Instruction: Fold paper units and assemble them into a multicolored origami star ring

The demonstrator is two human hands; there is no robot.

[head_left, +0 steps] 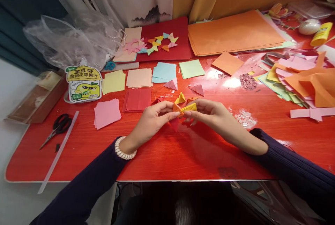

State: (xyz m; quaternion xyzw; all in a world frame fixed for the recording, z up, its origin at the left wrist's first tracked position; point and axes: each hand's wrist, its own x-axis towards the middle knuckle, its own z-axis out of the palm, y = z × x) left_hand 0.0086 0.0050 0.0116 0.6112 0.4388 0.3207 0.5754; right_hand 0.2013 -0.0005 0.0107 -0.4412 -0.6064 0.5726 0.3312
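Held between both hands above the table is a folded paper piece (pixel 188 107), yellow on the right and orange on the left, with a red point hanging beneath. My left hand (pixel 157 118) pinches its orange side between thumb and fingers. Thumb and fingertips of my right hand (pixel 210 112) grip the yellow side. Just behind the fingers lie a yellow folded triangle (pixel 180 98), an orange folded piece (pixel 193 99) and a red one (pixel 158 100), partly hidden. Two pink folded triangles (pixel 171 84) (pixel 197 89) rest farther back.
Paper square stacks, including pink (pixel 107 113), red (pixel 138 100) and yellow (pixel 113 81), lie left and behind. Folded paper rings (pixel 159 43) rest on red sheets. Scissors (pixel 59 127) and a translucent strip (pixel 59 151) lie left. Paper scraps (pixel 300 74) and a glue stick (pixel 321 34) are right.
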